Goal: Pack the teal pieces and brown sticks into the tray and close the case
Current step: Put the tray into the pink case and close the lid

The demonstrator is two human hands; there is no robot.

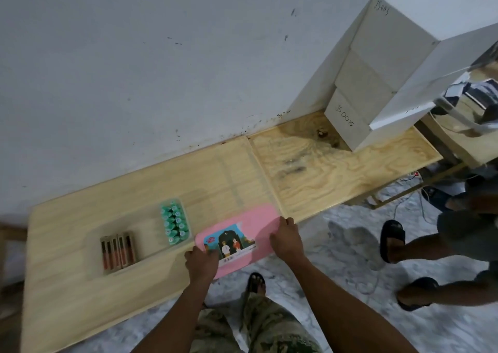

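Downward, from the head camera: pale wooden table (67, 285) against a white wall. At its near edge, flat pink rectangular case (265, 218) with a picture label, partly overhanging. On its near-left corner, left hand (202, 261) clasped. On its right end, right hand (287, 241), fingers curled over the edge. Just left of the case, teal pieces (174, 222) in two rows, seemingly inside a clear tray (188, 230). Farther left, brown sticks (117, 250) side by side. Stacked white boxes (377, 69) at far right.
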